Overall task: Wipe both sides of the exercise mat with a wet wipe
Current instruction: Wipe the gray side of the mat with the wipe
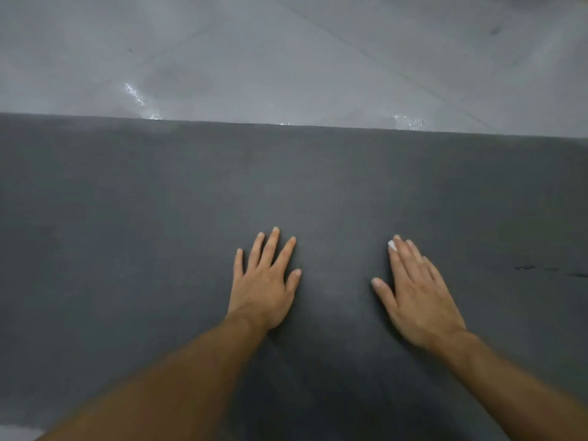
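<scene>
I'm looking down through the head camera, and the exercise mat [159, 218] fills most of my view. It's dark grey and fine-textured, lying flat and running out of frame at left, right and bottom. Its far edge cuts straight across the upper part of the picture. Beyond it is the floor [286, 52], pale grey and glossy, with faint joint lines running diagonally. There's plenty of bare mat around the hands: wide stretches to either side and a broad band between the fingertips and the far edge. A small wedge of floor also shows at the bottom left corner.

Both forearms come in from the bottom, bare. The left hand [265, 281] lies palm-down on the mat, fingers straight and fanned apart, holding nothing. The right hand [416, 291] is palm-down too, fingers straight and close together with the thumb out to the side. It sits apart from the left, with bare mat between them. Under the right fingertips is the wet wipe [392, 245] (only a small white corner peeks out by the index finger, the rest is hidden under the hand). It's pressed flat against the mat, not pinched.

Smaller things now. Wet glints [135, 93] show on the floor just beyond the far edge, one streak at left and patches along the edge itself. A short dark scuff [525, 268] marks the mat out to the right of the right hand. A dark speck [494, 30] sits far off on the floor.
</scene>
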Motion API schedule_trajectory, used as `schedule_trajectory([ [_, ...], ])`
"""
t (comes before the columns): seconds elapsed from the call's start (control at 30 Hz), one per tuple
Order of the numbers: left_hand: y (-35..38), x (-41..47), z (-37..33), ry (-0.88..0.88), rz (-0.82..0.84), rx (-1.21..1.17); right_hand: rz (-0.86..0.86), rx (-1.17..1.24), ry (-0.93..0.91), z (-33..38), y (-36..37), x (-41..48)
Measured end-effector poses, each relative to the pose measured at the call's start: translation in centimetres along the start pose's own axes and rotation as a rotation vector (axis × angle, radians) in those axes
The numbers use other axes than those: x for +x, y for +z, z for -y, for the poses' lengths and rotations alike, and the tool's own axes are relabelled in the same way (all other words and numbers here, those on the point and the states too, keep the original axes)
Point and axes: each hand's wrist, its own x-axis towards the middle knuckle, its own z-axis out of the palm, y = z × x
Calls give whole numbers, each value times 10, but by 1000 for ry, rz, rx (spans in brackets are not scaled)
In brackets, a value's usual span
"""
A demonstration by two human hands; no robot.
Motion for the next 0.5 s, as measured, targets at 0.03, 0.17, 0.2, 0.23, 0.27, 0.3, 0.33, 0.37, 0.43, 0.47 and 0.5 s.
schedule_trajectory([
  [0.03, -4, 2, 12, -8, -9, 2, -9, 55, 106, 2, -1, 10],
  [0.17, -9, 4, 48, -70, 9, -8, -30, 243, 341, 35, -2, 24],
  [0.2, -9, 5, 54, -117, 18, -33, -27, 268, 352, 48, 1, 23],
  [0.23, -10, 5, 59, -136, 32, -43, -21, 279, 339, 61, 4, 19],
  [0.27, -9, 5, 62, -132, 45, -45, -15, 274, 311, 75, 8, 14],
  [0.3, -9, 5, 64, -121, 61, -48, -5, 263, 273, 89, 13, 8],
  [0.33, -9, 6, 66, -111, 74, -57, 8, 256, 238, 102, 16, 2],
  [0.37, -9, 7, 66, -106, 86, -70, 30, 247, 208, 113, 18, -5],
  [0.43, -10, 9, 68, -104, 118, -93, 96, 212, 131, 133, 18, -22],
  [0.47, -12, 9, 69, -102, 138, -97, 140, 183, 77, 144, 16, -30],
  [0.5, -13, 9, 70, -96, 155, -98, 185, 150, 27, 153, 13, -37],
])
